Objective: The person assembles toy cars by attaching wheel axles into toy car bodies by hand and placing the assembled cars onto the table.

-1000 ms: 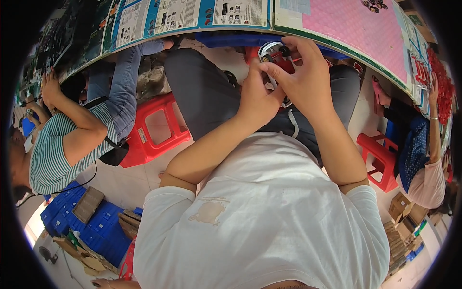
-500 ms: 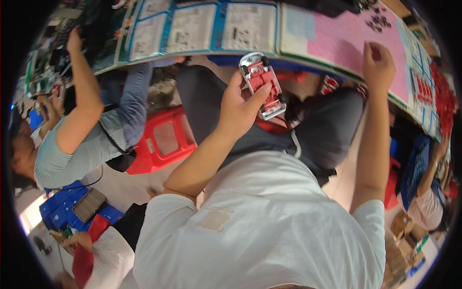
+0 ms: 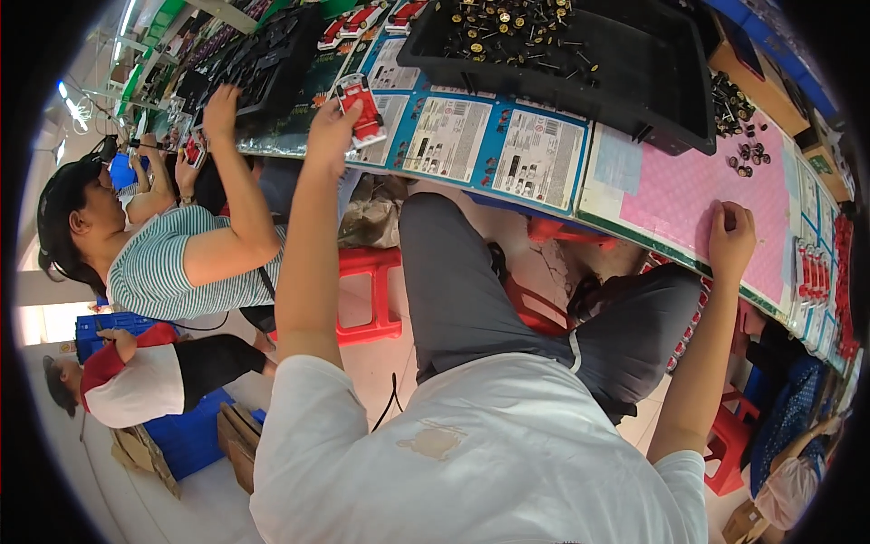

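Observation:
My left hand (image 3: 328,143) is stretched out to the left over the table's near edge. Its fingers and thumb grip a small toy car (image 3: 363,116), red underside facing up, with a white or silver body round it. Past that hand, other red-and-white toy cars (image 3: 361,22) lie on the table. My right hand (image 3: 732,240) rests at the edge of a pink sheet (image 3: 666,204), fingers curled in; what they hold, if anything, is hidden. Loose wheel-and-axle pieces (image 3: 745,156) lie on the sheet beyond it.
A black tray (image 3: 671,127) of wheel-and-axle pieces stands at the back. Red parts (image 3: 812,272) lie in a row at the right. A co-worker in a striped shirt (image 3: 195,249) sits close on my left. Red stools (image 3: 373,299) stand below the table.
My left hand has carried the toy car from above my lap up and left, over the table. The right hand stays by the pink sheet. The view has shifted, showing more of the table.

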Motion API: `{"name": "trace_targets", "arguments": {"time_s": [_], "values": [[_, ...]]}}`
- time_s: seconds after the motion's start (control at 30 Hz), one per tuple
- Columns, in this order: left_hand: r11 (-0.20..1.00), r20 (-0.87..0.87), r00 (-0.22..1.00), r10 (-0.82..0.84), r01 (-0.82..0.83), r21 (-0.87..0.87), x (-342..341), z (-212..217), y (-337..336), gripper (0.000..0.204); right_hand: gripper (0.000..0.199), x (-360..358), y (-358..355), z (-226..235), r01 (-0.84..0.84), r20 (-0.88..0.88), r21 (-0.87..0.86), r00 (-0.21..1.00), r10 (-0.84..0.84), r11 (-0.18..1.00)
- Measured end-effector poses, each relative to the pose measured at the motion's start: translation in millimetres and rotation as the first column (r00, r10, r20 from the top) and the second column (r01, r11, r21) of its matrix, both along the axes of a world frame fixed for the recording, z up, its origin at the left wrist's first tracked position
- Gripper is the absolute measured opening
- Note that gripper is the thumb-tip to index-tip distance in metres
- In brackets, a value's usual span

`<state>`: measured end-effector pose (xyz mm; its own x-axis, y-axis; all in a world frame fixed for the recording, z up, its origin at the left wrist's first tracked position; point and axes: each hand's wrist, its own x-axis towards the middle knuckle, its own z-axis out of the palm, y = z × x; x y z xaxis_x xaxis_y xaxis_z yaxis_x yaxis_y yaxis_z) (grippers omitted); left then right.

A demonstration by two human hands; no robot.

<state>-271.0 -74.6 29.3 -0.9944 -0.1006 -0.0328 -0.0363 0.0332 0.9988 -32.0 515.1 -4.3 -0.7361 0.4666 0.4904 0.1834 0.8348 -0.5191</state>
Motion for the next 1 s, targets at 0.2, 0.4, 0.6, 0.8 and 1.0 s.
{"name": "trace_targets", "arguments": {"time_s": [0.2, 0.4, 0.6, 0.8, 1.0], "values": [[0.976, 0.149, 0.982, -0.115, 0.139, -0.165, -90.7, -12.2, -19.1, 0.026, 0.012, 11.5, 14.3, 2.5, 0.048, -0.026, 0.062, 0.999, -0.046, 0.997], [0.731, 0.075, 0.984, -0.159, 0.169, -0.661, -109.9, -36.5, -78.6, 0.032, 0.014, 1.6, 10.8, -6.6, 0.086, -0.036, 0.014, 0.996, -0.085, 0.996], [0.605, -0.244, 0.967, -0.069, -0.154, -0.781, -74.0, -64.0, -86.2, 0.076, 0.011, 11.9, 0.7, 9.8, 0.098, -0.04, -0.083, 0.994, -0.101, 0.992], [0.303, -0.295, 0.94, 0.17, -0.335, -0.892, -62.8, -40.2, -67.7, 0.084, 0.011, 10.1, -1.2, 18.0, 0.136, 0.014, -0.131, 0.991, -0.135, 0.982], [0.087, -0.371, 0.887, 0.275, -0.407, -0.909, -122.8, -42.0, -120.5, 0.09, 0.012, 3.5, -1.5, 13.2, 0.095, -0.004, -0.114, 0.995, -0.096, 0.989]]}}
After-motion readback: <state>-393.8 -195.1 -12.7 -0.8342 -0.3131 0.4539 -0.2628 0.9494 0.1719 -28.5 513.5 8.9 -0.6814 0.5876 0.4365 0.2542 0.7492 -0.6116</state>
